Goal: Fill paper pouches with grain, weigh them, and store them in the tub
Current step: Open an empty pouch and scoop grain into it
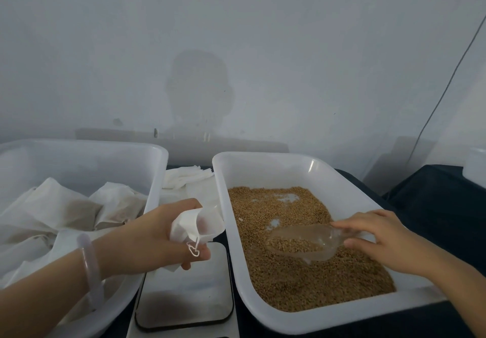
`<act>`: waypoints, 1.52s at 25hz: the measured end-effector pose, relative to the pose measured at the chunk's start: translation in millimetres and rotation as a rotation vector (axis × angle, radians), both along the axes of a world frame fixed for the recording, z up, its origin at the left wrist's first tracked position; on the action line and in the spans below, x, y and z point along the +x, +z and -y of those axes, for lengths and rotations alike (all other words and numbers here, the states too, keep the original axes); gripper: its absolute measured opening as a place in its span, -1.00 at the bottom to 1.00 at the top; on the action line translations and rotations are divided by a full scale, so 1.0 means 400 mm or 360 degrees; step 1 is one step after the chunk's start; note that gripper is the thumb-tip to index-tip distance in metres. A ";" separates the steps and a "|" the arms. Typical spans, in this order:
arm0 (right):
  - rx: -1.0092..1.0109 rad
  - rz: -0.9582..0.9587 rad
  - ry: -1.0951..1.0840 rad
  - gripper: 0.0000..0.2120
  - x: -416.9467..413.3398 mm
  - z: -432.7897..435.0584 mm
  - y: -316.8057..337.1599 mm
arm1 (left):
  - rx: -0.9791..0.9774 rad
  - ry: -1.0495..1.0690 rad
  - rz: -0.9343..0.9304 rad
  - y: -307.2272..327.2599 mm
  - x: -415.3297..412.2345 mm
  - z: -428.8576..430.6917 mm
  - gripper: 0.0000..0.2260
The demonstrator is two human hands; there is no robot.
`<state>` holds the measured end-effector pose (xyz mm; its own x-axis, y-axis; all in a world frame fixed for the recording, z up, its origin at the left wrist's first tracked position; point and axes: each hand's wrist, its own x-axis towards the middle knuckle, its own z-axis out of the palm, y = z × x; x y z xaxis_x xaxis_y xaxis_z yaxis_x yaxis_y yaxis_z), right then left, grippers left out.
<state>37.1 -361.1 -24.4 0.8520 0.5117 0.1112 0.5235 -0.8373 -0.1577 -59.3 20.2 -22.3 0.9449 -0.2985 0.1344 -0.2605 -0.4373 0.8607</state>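
L hand [160,235] grips limp, light paper pouch [196,226] near its mouth; R hand [381,237] pinches stiff grain-loaded scoop [302,243] by its handle.

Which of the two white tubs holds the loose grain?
The right-hand tub, where the right hand holds the scoop; the left tub holds pouches.

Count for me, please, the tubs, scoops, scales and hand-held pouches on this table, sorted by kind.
Tubs: 2, the left tub and the grain tub
Scoop: 1, held by the right hand
Scale: 1
Pouch: 1, held by the left hand
Total: 5
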 end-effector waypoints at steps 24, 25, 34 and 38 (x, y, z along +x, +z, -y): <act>-0.0038 0.0042 -0.0116 -0.67 0.011 0.033 0.002 | -0.0025 -0.0016 -0.0025 -0.007 0.002 0.002 -0.79; -0.0033 0.0051 -0.0114 -0.68 0.012 0.034 0.001 | -0.0029 -0.0017 -0.0024 -0.007 0.002 0.002 -0.79; 0.0015 0.0059 -0.0101 -0.67 0.010 0.033 -0.001 | -0.0021 0.0003 -0.0034 -0.004 0.001 0.003 -0.76; 0.0057 0.0059 -0.0088 -0.66 0.002 0.028 0.002 | -0.0003 -0.0005 -0.0031 -0.004 0.002 0.006 -0.77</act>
